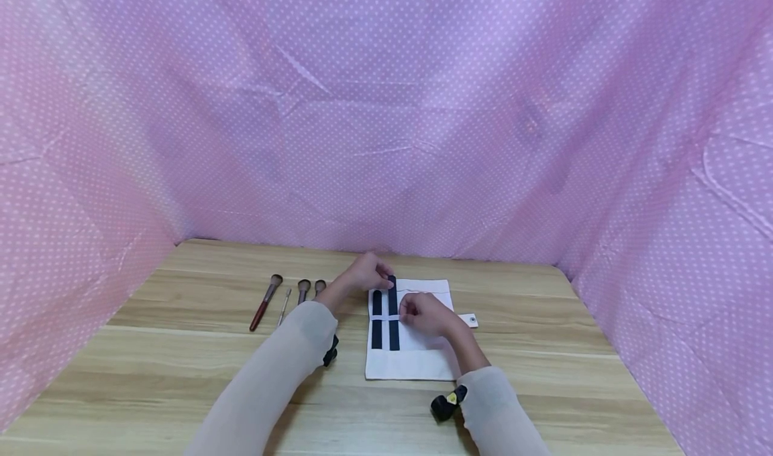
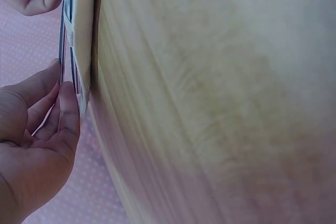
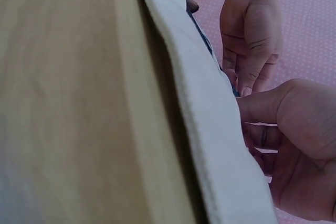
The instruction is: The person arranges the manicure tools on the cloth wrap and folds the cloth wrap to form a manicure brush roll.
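Head view: a white case (image 1: 386, 365) lies unfolded on the wooden bench (image 1: 181, 402), with two dark strips (image 1: 377, 328) side by side on its left half, both passing under a white band (image 1: 385, 318). The left hand (image 1: 365, 273), at the top of the case, pinches the upper end of the longer strip between thumb and fingers. The right hand (image 1: 425, 313), over the middle of the case, has its fingers curled together and pinches the band just beside that strip. Only here do a red-handled brush (image 1: 264, 302), a thin rod (image 1: 284, 306) and two more brushes (image 1: 304, 290) show, left of the case, and a snap tab (image 1: 469, 320) sticking out from its right side.

Left wrist view: the case stands nearly edge-on, which reveals what the head view hides: the strips are layered, with a reddish line between dark faces. The band bulges up from the case beside the right fingertips.

Right wrist view: the stitched near edge of the case shows close up, with a dark shadow beneath it on the bench. Past this edge, the right fingertips are partly hidden, and the left hand reaches down beyond them.
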Action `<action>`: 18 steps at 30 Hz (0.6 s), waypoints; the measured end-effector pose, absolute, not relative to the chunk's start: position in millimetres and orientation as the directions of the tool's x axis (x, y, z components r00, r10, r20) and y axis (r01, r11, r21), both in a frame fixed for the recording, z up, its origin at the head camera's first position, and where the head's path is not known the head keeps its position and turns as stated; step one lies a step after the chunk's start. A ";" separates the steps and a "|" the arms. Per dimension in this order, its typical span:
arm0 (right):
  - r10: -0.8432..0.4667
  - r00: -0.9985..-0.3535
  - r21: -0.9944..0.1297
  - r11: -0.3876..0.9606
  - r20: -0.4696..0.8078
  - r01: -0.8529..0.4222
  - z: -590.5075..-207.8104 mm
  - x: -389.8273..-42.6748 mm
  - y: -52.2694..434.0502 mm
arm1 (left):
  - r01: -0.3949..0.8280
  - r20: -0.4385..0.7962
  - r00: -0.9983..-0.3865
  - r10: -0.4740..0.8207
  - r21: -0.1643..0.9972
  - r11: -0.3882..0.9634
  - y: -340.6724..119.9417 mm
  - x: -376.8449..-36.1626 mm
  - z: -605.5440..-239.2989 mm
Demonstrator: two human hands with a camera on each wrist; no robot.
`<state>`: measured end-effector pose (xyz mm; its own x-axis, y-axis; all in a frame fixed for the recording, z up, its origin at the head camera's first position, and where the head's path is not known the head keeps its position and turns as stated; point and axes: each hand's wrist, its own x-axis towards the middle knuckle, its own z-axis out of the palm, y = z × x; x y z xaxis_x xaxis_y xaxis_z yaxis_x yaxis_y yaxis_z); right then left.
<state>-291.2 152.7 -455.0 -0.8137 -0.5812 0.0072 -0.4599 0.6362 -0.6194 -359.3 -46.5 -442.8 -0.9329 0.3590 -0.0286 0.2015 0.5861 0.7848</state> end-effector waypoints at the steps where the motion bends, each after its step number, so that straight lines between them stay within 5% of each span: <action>1: -0.579 -0.816 -0.621 0.638 0.004 -0.456 -455.0 -291.1 152.6 | 0.200 -0.031 -0.933 0.359 0.785 0.587 -46.8 -358.5 -442.4; 18: -0.569 -0.822 -0.615 0.649 -0.001 -0.448 -455.4 -291.5 152.1 | 0.227 -0.053 -0.907 0.418 0.775 0.590 -51.9 -358.0 -445.5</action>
<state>-291.5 152.1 -455.4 -0.8222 -0.5693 -0.0011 -0.4483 0.6486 -0.6151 -358.0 -51.9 -445.5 -0.9070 0.4177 -0.0529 0.2268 0.5904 0.7746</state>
